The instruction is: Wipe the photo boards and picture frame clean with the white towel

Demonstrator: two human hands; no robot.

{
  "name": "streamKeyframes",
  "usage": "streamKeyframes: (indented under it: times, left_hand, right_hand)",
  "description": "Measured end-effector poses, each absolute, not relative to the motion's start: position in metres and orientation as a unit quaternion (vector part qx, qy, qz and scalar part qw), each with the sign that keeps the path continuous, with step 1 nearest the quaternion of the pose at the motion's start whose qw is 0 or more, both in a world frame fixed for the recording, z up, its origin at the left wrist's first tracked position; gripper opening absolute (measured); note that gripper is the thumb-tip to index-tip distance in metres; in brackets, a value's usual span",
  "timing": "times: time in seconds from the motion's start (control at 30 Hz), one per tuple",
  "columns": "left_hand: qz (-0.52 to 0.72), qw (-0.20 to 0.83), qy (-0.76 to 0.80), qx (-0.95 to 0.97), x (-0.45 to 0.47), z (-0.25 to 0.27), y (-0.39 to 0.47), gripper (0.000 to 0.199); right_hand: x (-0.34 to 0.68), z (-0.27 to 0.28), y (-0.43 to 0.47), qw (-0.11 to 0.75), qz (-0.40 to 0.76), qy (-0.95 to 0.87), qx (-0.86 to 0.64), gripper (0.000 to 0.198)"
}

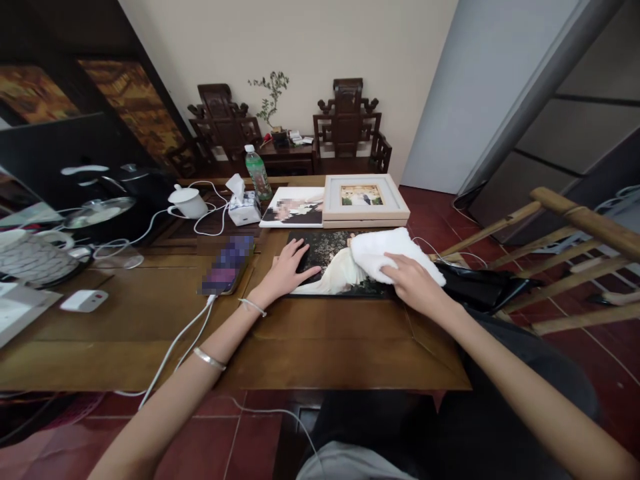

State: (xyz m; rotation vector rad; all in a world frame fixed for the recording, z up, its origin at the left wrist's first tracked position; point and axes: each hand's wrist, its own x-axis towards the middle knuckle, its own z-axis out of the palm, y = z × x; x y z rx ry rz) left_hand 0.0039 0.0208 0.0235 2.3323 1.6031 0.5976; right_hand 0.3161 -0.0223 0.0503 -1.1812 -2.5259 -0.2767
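A large photo print (343, 272) with a white gown on a dark background lies flat on the wooden table (320, 347). My left hand (286, 268) rests on its left edge, fingers spread and nothing held. On the print's right part sits a folded white towel (383, 247), which hides that area of the picture. My right hand (411, 281) grips the towel's near side, fingers bent over it. Behind the print are a framed photo (367, 198) in a pale wooden frame and another photo panel (295, 207), partly beside it.
Left of the print lies a phone (227, 265) with a white charging cable. Farther back stand a tissue box (245, 210), a green-labelled bottle (257, 173) and a lidded white cup (187, 201). A black bag (480, 287) and a wooden chair (575, 213) are at the right.
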Motion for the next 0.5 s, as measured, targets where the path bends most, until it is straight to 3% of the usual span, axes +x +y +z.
streamKeyframes:
  times: [0.17, 0.33, 0.5]
  left_hand:
    - [0.192, 0.131, 0.551, 0.802, 0.004, 0.027, 0.021, 0.067]
    - [0.176, 0.151, 0.549, 0.803, 0.003, 0.030, 0.019, 0.066]
    - [0.235, 0.101, 0.577, 0.776, 0.006, 0.022, 0.008, 0.057]
  right_hand:
    - [0.314, 0.066, 0.025, 0.116, -0.096, -0.896, -0.419, 0.044]
    - [0.311, 0.061, 0.039, 0.122, -0.099, -0.893, -0.422, 0.046]
    - [0.318, 0.048, 0.022, 0.141, -0.092, -0.897, -0.410, 0.047]
